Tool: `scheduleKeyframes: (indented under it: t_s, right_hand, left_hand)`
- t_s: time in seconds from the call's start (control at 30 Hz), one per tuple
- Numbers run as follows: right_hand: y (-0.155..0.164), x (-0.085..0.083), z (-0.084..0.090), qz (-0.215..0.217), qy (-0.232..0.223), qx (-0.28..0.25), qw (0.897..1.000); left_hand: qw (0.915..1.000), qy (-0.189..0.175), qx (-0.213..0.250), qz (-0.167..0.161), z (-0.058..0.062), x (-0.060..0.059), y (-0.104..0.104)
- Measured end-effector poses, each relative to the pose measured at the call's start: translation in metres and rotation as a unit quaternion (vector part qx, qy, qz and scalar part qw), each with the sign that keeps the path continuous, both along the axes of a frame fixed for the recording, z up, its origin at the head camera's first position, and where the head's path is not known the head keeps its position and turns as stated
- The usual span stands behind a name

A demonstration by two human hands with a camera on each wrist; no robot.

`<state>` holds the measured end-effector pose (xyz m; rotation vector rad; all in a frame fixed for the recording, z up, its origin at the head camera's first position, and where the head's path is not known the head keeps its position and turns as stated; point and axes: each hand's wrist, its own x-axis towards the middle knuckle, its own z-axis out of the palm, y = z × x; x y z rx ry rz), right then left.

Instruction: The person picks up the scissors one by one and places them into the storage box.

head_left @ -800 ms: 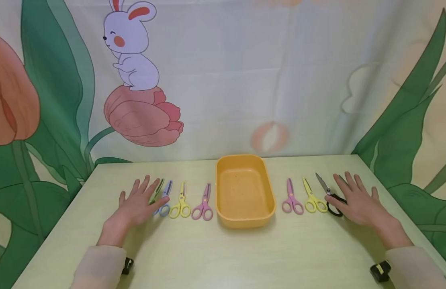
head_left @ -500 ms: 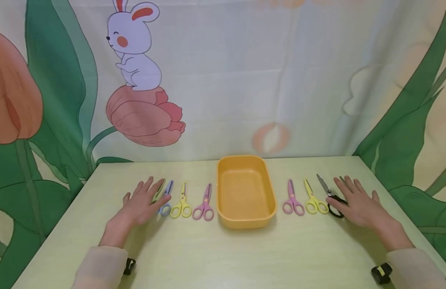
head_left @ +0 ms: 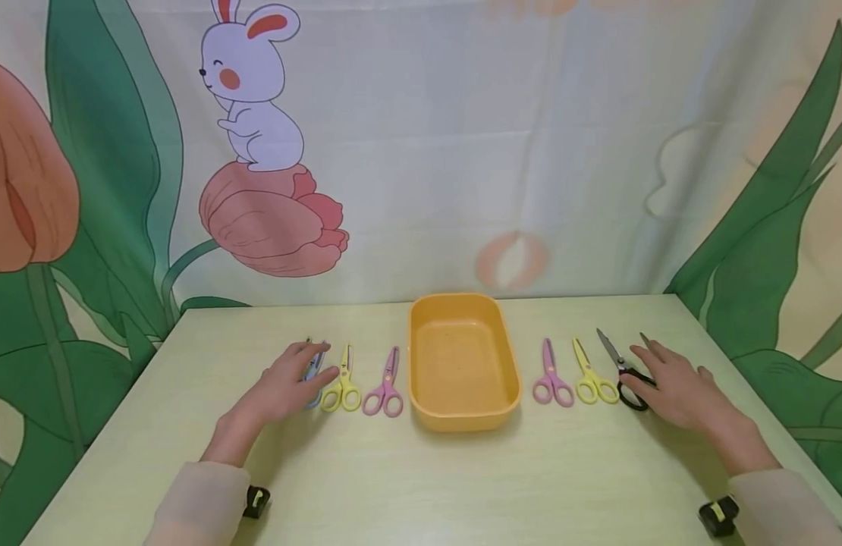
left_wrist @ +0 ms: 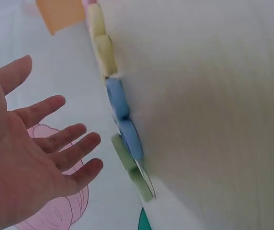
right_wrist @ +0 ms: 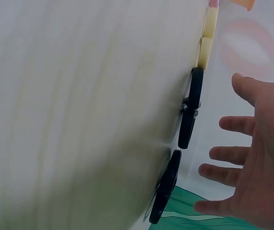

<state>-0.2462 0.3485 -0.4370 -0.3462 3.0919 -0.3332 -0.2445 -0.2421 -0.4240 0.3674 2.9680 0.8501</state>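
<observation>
My left hand (head_left: 293, 381) hovers with straight, spread fingers over the two leftmost pairs of scissors; the left wrist view shows this hand (left_wrist: 31, 153) apart from the green handles (left_wrist: 127, 165) and the blue handles (left_wrist: 125, 120). In the head view only part of the blue scissors (head_left: 315, 370) shows past the fingers. My right hand (head_left: 673, 388) is open above the table, its thumb beside the black scissors (head_left: 624, 371). A second dark pair (right_wrist: 165, 187) lies under its fingers. Neither hand holds anything.
An empty orange tray (head_left: 462, 413) sits mid-table. Yellow scissors (head_left: 342, 385) and pink scissors (head_left: 385, 388) lie left of it; another pink pair (head_left: 552, 379) and yellow pair (head_left: 592, 375) lie right of it. A printed cloth backdrop hangs behind the table's far edge.
My left hand has slid right, from beside the green scissors to over the green and blue pairs. The right hand has barely moved.
</observation>
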Motion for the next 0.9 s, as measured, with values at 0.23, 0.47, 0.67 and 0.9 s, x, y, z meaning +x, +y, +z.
scheduleKeyframes:
  t_s: [0.23,0.47,0.67,0.9]
  right_hand:
    - [0.0,0.0,0.0,0.004,0.002,-0.001,1.0]
    - [0.002,-0.001,-0.003,0.004,-0.003,-0.002,1.0]
    - [0.005,-0.001,-0.005,0.006,-0.01,0.0,1.0]
    - [0.005,0.0,-0.007,0.007,-0.004,0.012,1.0]
  left_hand:
    - [0.9954,-0.008,0.094,-0.017,0.004,-0.003,0.013]
    - [0.9852,-0.038,0.167,-0.009,0.005,-0.008,0.039]
    - [0.9677,-0.087,0.237,0.005,0.01,-0.008,0.062]
    - [0.9131,-0.206,0.351,0.014,0.014,-0.01,0.08]
